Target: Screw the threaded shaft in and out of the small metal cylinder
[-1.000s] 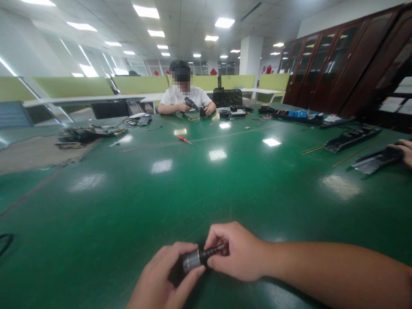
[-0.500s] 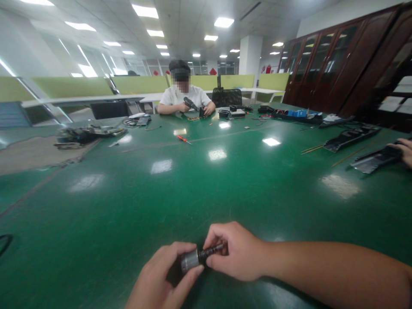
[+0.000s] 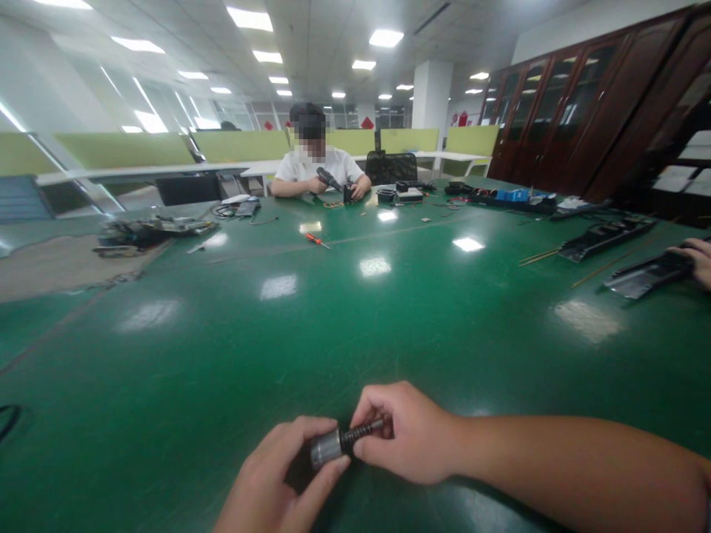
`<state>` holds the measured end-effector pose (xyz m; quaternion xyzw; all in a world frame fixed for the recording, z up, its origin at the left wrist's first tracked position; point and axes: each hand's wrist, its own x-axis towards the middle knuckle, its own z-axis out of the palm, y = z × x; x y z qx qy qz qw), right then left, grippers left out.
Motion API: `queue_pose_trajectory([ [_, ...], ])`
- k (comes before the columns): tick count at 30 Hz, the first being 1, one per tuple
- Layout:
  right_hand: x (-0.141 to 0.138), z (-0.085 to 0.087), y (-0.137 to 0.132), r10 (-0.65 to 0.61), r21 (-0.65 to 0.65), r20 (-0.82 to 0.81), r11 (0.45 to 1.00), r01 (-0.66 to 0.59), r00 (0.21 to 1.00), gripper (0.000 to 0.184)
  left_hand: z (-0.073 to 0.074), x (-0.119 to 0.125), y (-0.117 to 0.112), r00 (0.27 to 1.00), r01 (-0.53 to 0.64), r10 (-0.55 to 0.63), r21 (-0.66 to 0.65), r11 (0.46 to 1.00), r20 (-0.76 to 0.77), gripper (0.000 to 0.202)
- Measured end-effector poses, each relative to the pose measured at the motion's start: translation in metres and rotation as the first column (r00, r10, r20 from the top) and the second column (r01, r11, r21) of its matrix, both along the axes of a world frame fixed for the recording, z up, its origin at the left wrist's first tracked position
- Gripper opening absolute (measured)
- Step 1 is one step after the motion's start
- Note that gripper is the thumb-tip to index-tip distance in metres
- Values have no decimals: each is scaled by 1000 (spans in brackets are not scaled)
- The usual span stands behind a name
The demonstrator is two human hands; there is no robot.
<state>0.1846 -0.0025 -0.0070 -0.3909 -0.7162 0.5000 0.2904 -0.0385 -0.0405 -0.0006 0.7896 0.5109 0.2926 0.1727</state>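
Observation:
My left hand (image 3: 294, 470) grips a small cylindrical metal part (image 3: 326, 449), thumb below and fingers above its grey body. From the body's right end a dark ribbed shaft (image 3: 358, 435) sticks out, tilted slightly upward. My right hand (image 3: 408, 433) closes on that shaft, with the thumb and index finger at its sides and the lighter tip showing near the curled fingers. Both hands are low over the green tabletop (image 3: 233, 370), close to the near edge of the view.
Across the table a person (image 3: 319, 166) holds a power drill (image 3: 329, 179) and a dark part. An orange screwdriver (image 3: 317, 240) lies mid-table. Stripped electronics (image 3: 149, 231) lie at left; black housings (image 3: 605, 238) lie at right, where another person's hand (image 3: 698, 260) touches one.
The metal part and my hands have shifted very slightly to the left. The grip of both hands looks the same.

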Motion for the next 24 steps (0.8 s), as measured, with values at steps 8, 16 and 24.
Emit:
queue_pose_trajectory([
  [8, 1, 1, 1, 5, -18, -15, 1000, -5, 1000, 10, -3, -4, 1, 1000, 10, -10, 8, 1000, -12, 26],
  [16, 0, 3, 1, -5, -33, -2, 999, 5, 1000, 9, -1, -4, 1, 1000, 2, -2, -2, 1000, 3, 28],
  [24, 2, 6, 2, -17, -28, 16, 999, 18, 1000, 10, -1, -5, 1, 1000, -4, 4, 8, 1000, 30, 28],
])
